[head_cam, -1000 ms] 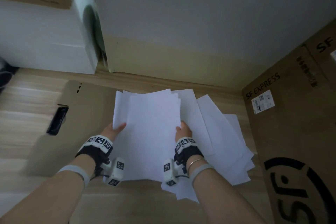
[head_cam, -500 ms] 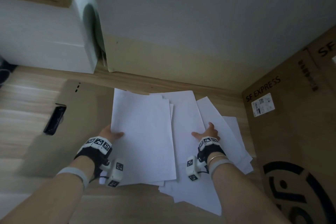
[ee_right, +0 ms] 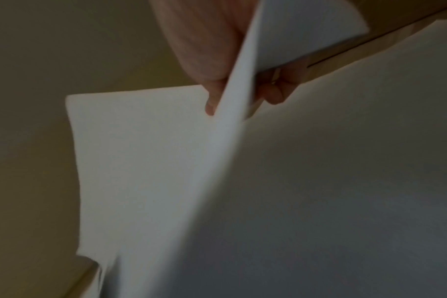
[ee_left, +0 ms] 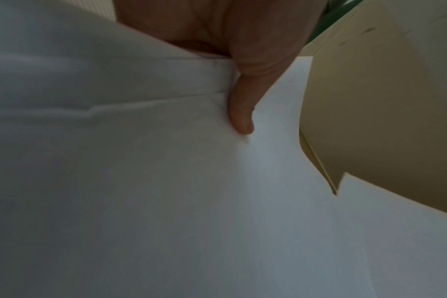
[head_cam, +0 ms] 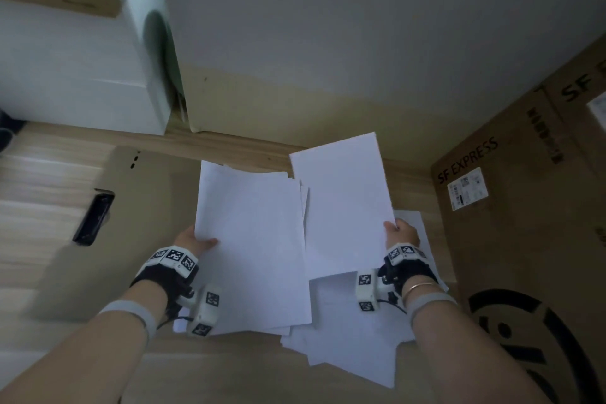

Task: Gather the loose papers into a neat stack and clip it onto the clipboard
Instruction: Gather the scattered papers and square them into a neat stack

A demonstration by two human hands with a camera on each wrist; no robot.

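My left hand (head_cam: 200, 241) grips the left edge of a gathered stack of white papers (head_cam: 252, 239), thumb on top; in the left wrist view the thumb (ee_left: 241, 117) presses on the top sheet (ee_left: 166, 191). To the right, my right hand (head_cam: 397, 229) pinches the right edge of a single sheet (head_cam: 342, 203) lifted beside the stack; the right wrist view shows that sheet (ee_right: 225, 125) between thumb and fingers. More loose papers (head_cam: 347, 338) lie spread on the floor beneath. The brown clipboard (head_cam: 147, 207) lies flat at the left, its black clip (head_cam: 93, 218) on its left edge.
A big SF EXPRESS cardboard box (head_cam: 531, 239) stands close on the right. A white appliance (head_cam: 82, 75) sits at the back left against the wall (head_cam: 328, 26). Wooden floor (head_cam: 39, 174) extends left of the clipboard.
My right hand let go of the stack, reached right onto the spread papers, and now has one sheet raised. The left hand keeps its hold on the stack.
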